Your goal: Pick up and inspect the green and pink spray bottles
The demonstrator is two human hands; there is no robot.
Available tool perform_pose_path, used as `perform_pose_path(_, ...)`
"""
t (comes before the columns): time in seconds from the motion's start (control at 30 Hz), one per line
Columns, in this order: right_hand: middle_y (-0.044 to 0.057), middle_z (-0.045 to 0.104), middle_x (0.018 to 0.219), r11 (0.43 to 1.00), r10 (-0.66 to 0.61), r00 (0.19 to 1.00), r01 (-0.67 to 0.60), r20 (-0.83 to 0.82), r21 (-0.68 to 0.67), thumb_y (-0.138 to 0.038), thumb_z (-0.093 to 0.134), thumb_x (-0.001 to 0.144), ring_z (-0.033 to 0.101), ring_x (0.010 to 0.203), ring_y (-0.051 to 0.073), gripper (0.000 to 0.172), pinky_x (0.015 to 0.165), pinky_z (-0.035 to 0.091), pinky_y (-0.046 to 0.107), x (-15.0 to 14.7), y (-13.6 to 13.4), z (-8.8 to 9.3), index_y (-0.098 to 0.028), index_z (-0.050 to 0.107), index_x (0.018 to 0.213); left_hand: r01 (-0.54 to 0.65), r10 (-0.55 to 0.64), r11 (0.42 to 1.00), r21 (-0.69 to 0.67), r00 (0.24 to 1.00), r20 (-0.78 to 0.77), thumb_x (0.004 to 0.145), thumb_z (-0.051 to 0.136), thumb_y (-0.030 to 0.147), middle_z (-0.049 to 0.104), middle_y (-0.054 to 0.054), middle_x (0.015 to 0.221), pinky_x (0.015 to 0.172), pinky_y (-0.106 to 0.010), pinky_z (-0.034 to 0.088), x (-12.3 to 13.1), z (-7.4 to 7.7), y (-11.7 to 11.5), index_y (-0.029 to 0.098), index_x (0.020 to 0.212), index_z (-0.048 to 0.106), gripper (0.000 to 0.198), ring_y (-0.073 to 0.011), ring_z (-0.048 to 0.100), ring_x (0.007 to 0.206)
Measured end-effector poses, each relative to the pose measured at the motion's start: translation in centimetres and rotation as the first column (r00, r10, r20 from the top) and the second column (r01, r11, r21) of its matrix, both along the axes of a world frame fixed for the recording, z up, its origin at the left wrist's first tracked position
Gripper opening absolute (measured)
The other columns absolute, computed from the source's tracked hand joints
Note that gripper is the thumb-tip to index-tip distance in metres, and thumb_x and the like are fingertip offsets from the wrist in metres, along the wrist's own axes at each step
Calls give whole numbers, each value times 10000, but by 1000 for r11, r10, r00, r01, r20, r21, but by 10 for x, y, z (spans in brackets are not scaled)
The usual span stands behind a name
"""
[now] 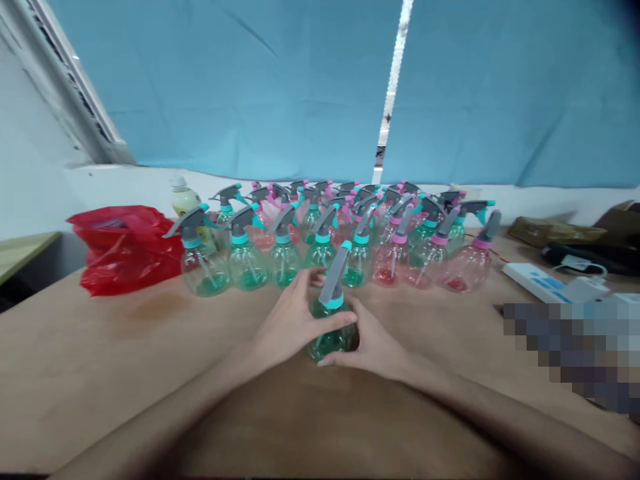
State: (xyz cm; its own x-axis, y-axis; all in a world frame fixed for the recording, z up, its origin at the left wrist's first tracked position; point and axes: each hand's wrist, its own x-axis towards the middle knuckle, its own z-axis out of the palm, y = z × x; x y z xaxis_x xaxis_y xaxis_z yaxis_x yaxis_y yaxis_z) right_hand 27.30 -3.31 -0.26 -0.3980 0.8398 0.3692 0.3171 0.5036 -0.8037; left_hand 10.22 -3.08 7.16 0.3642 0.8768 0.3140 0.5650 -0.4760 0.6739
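Observation:
A green see-through spray bottle with a grey trigger head and turquoise collar stands upright at the middle of the table. My left hand wraps round it from the left, thumb across its front. From the right, my right hand curls about the lower body, its thumb near the base. The far fingers of both hands are partly hidden behind the bottle. Just beyond stands a front row of similar bottles, among them a green one and a pink one.
More spray bottles crowd behind the front row. On the left lie a red plastic bag and a capped drink bottle. A white power strip with a plug sits at the right. The wooden table meets a wall with blue curtains.

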Motion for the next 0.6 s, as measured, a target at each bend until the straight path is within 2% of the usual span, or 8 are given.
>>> perform_pose_path(0.13,112,504,1231,1000,-3,999,3,35,11,-505,780,552,491,1144,313,875,910,445,504,4,2,-2,-229,373,1276,107,-109,994,27,989,98,729,659,468,556,-80,1183,848,-430,459,20,10,14,260,1258,406,622,-265,559,1024)
perform_pose_path(0.23,115,480,1257,998,-10,999,8,39,57,-506,786,541,451,1187,323,919,958,405,519,3,5,0,-229,352,1303,190,-184,982,-14,964,191,756,645,431,587,-78,1130,792,-401,490,32,8,23,249,1225,454,538,-253,589,967)
perform_pose_path(0.33,114,437,1300,993,-47,999,44,21,113,-505,795,522,402,1232,308,982,1005,373,492,3,8,2,-228,305,1326,274,-246,960,-62,927,284,796,610,374,588,-71,1138,800,-371,501,37,4,30,233,1145,508,390,-232,599,966)
perform_pose_path(0.47,140,426,1294,989,-110,992,103,68,107,-558,788,489,392,1232,327,1078,1011,357,505,0,12,-1,-203,254,1356,261,-227,963,-74,926,301,833,548,277,603,-48,1083,858,-369,485,36,3,35,229,1112,529,283,-199,606,938)
perform_pose_path(0.6,160,481,1225,990,-139,984,133,115,57,-601,770,483,463,1154,342,1113,959,397,516,-3,15,-3,-173,242,1364,223,-198,973,-57,938,285,809,520,182,603,-32,1041,861,-351,485,32,2,39,240,1107,543,305,-179,603,919)
